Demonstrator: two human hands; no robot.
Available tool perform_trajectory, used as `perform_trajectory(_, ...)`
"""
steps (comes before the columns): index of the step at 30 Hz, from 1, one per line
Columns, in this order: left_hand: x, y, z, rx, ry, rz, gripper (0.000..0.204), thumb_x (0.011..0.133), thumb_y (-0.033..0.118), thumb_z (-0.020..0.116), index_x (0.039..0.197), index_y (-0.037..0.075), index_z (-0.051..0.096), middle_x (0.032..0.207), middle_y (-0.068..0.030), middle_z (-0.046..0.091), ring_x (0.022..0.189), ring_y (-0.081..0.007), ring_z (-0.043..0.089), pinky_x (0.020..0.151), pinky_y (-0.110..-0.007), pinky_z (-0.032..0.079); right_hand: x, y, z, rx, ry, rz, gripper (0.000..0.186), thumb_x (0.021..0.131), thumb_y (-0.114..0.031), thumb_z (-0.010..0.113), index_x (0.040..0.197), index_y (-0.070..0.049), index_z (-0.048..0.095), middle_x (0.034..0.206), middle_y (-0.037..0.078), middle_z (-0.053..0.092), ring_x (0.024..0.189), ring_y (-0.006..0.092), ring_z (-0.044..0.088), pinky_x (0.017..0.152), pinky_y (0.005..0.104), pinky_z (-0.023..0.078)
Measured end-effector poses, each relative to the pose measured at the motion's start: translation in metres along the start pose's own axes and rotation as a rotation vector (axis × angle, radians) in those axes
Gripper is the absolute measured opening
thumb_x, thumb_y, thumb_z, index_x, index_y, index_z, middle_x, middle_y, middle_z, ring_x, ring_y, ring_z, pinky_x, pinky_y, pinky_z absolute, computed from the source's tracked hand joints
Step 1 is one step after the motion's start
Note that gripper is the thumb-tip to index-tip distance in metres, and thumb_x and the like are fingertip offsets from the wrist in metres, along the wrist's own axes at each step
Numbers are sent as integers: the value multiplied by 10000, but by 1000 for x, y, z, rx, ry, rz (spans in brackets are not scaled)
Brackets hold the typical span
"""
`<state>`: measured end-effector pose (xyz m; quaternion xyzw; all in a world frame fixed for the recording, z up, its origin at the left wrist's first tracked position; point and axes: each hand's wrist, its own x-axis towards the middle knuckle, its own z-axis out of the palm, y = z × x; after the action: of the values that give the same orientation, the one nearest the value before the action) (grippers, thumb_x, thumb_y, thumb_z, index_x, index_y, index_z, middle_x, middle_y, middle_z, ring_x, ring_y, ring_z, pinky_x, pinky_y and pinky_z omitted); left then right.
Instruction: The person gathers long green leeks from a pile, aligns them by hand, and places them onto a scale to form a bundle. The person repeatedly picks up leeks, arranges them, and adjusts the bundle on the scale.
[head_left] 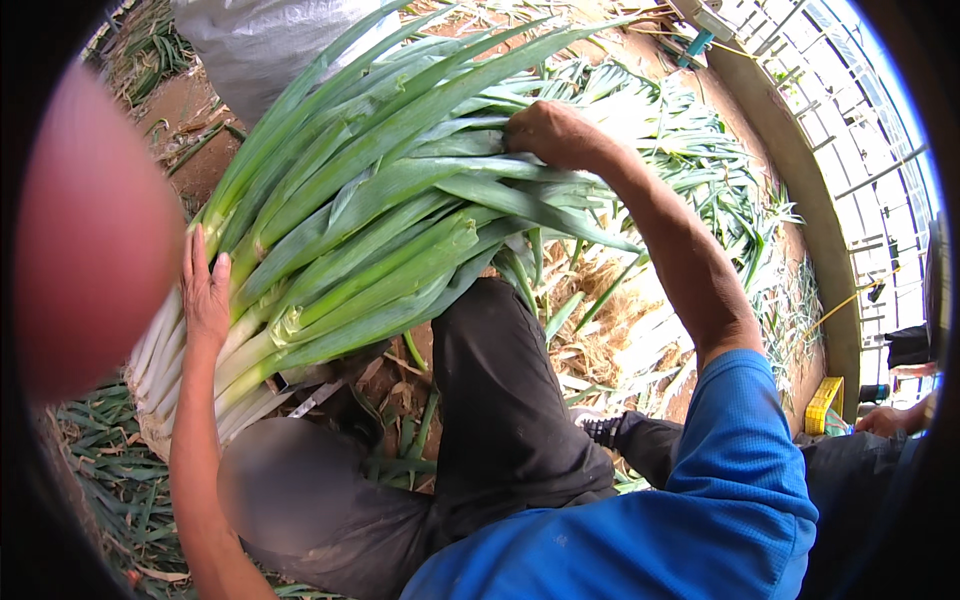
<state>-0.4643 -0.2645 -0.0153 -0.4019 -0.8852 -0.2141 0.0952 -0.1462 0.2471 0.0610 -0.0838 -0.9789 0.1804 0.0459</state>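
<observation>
Leeks (370,190) above brown earth (210,155) (low wall (832,260))

Leek bundle (360,210): smooth leaves, kinda waxy, soft sheen
White sack (265,60) behind leek bundle: crinkly, plastic-looking, bit shiny
Trousers (500,400) below leek bundle: matt cloth
Blue shirt (640,530), lower right of leek bundle: textured cloth

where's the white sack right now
In the head view, the white sack is at the top, left of centre, just beyond the big bundle of leeks, whose leaves partly overlap it.
</observation>
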Motion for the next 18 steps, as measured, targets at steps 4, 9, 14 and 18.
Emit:
perform_trajectory(4, 1, 10, -10, -62, -12, -11, 712, 1167, 465, 460, 1728, 53, 309, 1738, -279, 336, 1611, -434, 322, 1311, -509, 262, 8, -2, 7, 33, 102, -52, 245, 976, -241, 682, 1054, -51, 816, 904, 218, 773, 834, 383, 765, 783, 476, 596)
perform_trajectory(9, -3, -4, -1, -10, 13, 26, 712, 1164, 461, 477, 1728, 59, 313, 1732, -279, 328, 1598, -445, 327, 1309, -508, 263, 1, 13, 1, 519, -20, 142, 224, 1010, -235, 745, 1060, -30, 819, 849, 68, 787, 793, 166, 724, 766, 352, 569)
perform_trajectory(14, 1, 2, -1, 0, 3, -5, 723, 1150, 453, 511, 1734, 78, 310, 1739, -256, 330, 1612, -433, 299, 1322, -510, 241, -3, 33, 12, 1239, 84, 53, 223, 1019, -199, 782, 875, -33, 743, 802, 75, 741, 785, 188, 721, 793, 329, 564)
perform_trajectory(18, -2, 1, -7, -10, 0, -17, 733, 1149, 475, 504, 1738, 86, 305, 1747, -261, 314, 1615, -434, 294, 1328, -515, 222, -1, 29, 24, 1367, 180, 131, 239, 1040, -232, 755, 890, -55, 697, 778, 43, 660, 781, 216, 719, 827, 346, 563)
